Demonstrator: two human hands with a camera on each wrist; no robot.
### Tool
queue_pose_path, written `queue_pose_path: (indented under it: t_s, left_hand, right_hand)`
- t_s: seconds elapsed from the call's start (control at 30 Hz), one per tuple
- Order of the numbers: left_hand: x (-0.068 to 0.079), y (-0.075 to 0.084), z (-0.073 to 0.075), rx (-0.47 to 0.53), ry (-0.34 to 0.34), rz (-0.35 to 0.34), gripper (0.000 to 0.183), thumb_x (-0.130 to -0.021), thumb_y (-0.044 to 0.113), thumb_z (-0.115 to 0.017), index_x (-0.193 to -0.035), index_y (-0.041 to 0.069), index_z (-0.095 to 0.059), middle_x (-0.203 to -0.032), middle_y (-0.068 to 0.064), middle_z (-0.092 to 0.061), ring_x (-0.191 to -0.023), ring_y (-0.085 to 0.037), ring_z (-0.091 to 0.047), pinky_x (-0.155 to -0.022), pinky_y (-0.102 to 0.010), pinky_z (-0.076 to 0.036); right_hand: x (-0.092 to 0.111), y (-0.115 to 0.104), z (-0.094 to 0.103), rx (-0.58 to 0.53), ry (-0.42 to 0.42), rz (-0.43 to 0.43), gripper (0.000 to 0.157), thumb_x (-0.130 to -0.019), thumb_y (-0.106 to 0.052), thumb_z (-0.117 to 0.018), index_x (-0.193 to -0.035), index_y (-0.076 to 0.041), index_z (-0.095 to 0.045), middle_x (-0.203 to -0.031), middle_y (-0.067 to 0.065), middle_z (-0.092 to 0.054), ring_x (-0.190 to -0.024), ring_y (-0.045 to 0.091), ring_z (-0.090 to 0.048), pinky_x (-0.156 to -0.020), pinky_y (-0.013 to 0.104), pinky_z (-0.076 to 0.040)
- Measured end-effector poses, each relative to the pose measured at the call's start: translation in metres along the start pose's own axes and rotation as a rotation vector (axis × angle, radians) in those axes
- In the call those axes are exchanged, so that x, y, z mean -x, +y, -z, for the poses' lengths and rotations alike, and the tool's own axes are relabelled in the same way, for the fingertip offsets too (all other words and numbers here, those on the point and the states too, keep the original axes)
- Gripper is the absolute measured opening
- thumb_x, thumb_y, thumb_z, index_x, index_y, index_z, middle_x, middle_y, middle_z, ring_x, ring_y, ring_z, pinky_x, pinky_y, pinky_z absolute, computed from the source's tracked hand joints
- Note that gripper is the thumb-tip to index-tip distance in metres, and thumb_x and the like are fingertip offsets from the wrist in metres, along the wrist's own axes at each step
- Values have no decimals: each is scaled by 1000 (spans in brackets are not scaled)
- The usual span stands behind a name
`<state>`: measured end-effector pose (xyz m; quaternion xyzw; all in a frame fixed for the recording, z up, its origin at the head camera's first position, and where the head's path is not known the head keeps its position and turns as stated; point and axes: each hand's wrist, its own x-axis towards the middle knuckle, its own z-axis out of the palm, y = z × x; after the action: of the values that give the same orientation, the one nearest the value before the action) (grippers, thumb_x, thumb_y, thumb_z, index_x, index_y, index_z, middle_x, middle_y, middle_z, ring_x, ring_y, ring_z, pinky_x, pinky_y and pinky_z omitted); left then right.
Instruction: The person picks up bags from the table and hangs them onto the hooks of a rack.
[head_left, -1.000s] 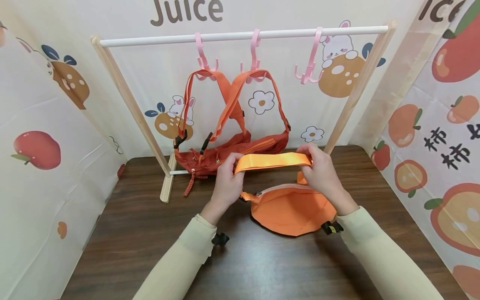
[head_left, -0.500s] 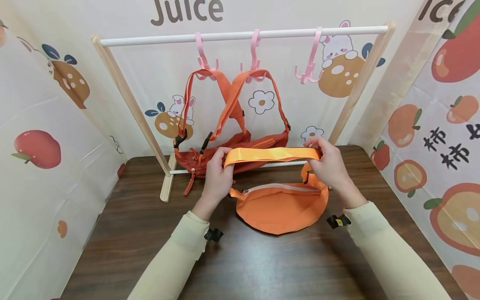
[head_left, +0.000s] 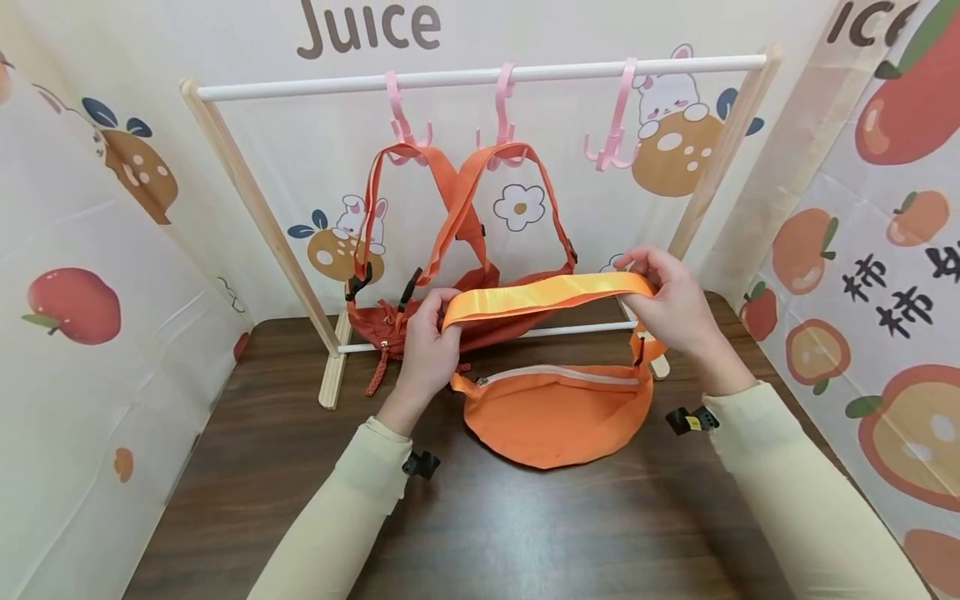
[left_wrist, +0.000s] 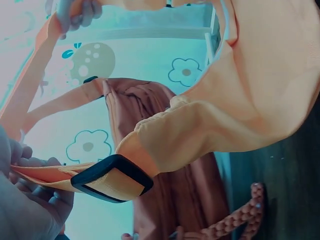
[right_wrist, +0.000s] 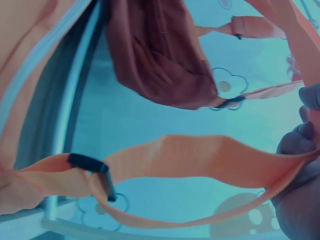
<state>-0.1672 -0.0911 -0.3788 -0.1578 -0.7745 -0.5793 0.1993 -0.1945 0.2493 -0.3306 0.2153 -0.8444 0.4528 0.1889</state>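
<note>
An orange waist bag (head_left: 558,421) with a pale zip faces me in the head view, low over the table; whether it touches the wood I cannot tell. Its orange strap (head_left: 543,296) is stretched between both hands above the bag. My left hand (head_left: 431,342) pinches the strap's left end, close to a black slider (left_wrist: 112,177) in the left wrist view. My right hand (head_left: 675,304) grips the right end, with another slider (right_wrist: 92,162) farther along the strap. Behind, a red bag (head_left: 487,335) hangs by crossed straps, partly hidden by my left hand and the strap.
A wooden rack with a white bar (head_left: 315,86) stands at the table's back. Two pink hooks, left (head_left: 401,125) and middle (head_left: 504,117), carry the red bag's straps; the right pink hook (head_left: 615,137) carries nothing. Printed cloth walls (head_left: 67,417) enclose the brown table (head_left: 300,500).
My hands have moved apart, widening the stretched strap. The right hand has gone right and upward, the left hand slightly left. The orange bag has shifted left.
</note>
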Motion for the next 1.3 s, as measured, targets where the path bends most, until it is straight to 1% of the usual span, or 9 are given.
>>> queue_pose_path:
  t_s: [0.17, 0.33, 0.43, 0.5, 0.7, 0.93, 1.07, 1.2, 1.3]
  left_hand:
    - [-10, 10, 0, 29, -29, -4, 39, -95, -15, -51, -127, 3, -64, -119, -11, -68, -99, -22, -64, -91, -36, -55]
    - [-19, 19, -3, 21, -42, -30, 44, -91, -16, -52, -129, 3, -65, -107, -12, -68, -94, -25, -64, -85, -36, -55]
    - [-27, 26, -5, -9, -46, -77, 39, -94, -12, -55, -129, 4, -65, -101, -10, -67, -92, -21, -65, -85, -36, -55]
    - [-32, 32, -7, -29, -55, -113, 38, -95, -10, -57, -129, 5, -66, -103, -7, -67, -95, -19, -64, -87, -36, -55]
    - [-49, 55, -17, -88, -95, -226, 41, -99, -5, -61, -138, 5, -64, -117, -9, -66, -103, -20, -60, -90, -35, -52]
    - [-66, 78, -31, -198, -141, -370, 43, -101, 2, -66, -143, 11, -66, -134, -9, -67, -109, -20, -63, -93, -35, -51]
    - [-73, 88, -35, -224, -189, -399, 38, -104, 10, -68, -142, 14, -69, -130, -7, -68, -108, -19, -62, -89, -32, -53]
    - [-81, 93, -37, -237, -196, -427, 33, -103, 16, -72, -137, 15, -73, -124, -5, -70, -107, -18, -62, -84, -33, -52]
    - [-87, 95, -37, -243, -195, -430, 31, -103, 18, -73, -133, 15, -75, -119, -3, -70, -99, -16, -61, -80, -32, -50]
  right_hand:
    - [-11, -12, 8, -7, -9, 2, 26, -94, 4, -75, -119, 0, -69, -81, 10, -55, -58, 16, -46, -54, 20, -40]
    - [-19, -26, 14, -24, -35, 2, 28, -94, 0, -78, -121, -4, -72, -82, 7, -60, -59, 16, -49, -53, 20, -42]
    - [-23, -30, 17, 4, -37, 18, 27, -95, -5, -80, -121, -10, -75, -90, 6, -69, -61, 17, -53, -54, 20, -44]
    - [-26, -33, 18, 29, -33, 32, 26, -95, -8, -80, -120, -13, -77, -95, 5, -73, -64, 18, -55, -55, 20, -44]
    - [-31, -43, 19, 112, -20, 95, 21, -97, -14, -80, -118, -15, -80, -96, 0, -75, -67, 17, -57, -55, 22, -44]
    - [-36, -53, 17, 159, -28, 144, 20, -98, -18, -79, -118, -13, -80, -98, -3, -75, -71, 16, -53, -58, 26, -42]
    - [-42, -57, 19, 176, -9, 196, 20, -97, -16, -80, -117, -12, -81, -96, -2, -75, -69, 16, -51, -59, 26, -40]
    - [-48, -61, 23, 197, 11, 266, 23, -94, -13, -83, -117, -11, -82, -96, 0, -77, -70, 15, -51, -61, 24, -39]
    - [-51, -64, 28, 217, 18, 303, 26, -91, -12, -86, -116, -12, -82, -95, 1, -76, -74, 14, -52, -64, 22, -41]
